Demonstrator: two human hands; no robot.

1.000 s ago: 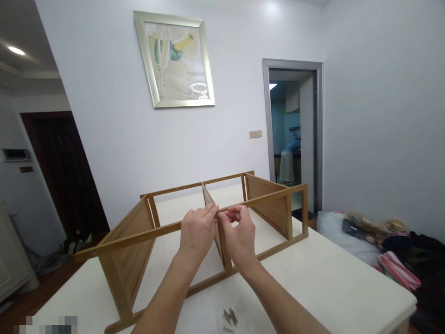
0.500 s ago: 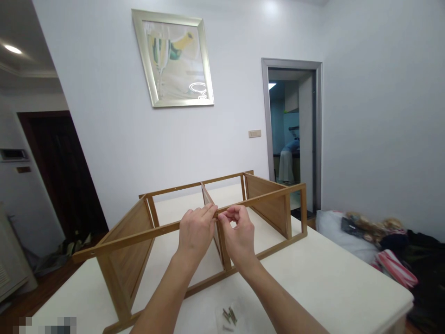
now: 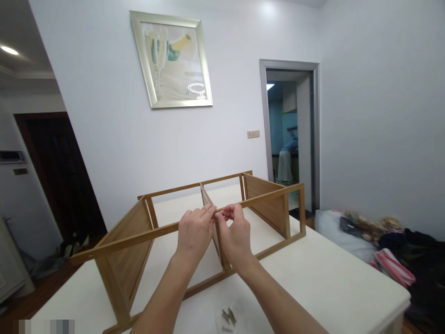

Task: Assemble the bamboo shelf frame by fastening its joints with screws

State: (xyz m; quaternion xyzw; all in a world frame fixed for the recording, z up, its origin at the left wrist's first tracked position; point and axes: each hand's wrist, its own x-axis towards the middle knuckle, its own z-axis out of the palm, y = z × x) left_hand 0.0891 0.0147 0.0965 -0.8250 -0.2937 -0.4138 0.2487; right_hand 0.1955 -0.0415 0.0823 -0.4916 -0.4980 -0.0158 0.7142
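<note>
A brown wooden frame with long rails and three crosswise slatted panels (image 3: 141, 237) lies on its side on the white smooth-topped desk (image 3: 313, 278), probably so that its upper near rail sits within easy reach; at its left end a slatted panel stands between the rails. The bare left hand (image 3: 196, 232) is closed over that upper rail near the middle, seemingly to steady the joint where the middle panel (image 3: 206, 195) meets it; below, loose metal screws (image 3: 229, 316) lie on a clear plastic bag (image 3: 240, 308) at the near side, perhaps set there to be handy. The bare right hand (image 3: 236, 232) faces the left at this joint, thumb tip against the rail and index finger curled; whether its grip pinches something small I cannot tell; farther right, another slatted panel (image 3: 266, 202) closes off the frame's last bay.
</note>
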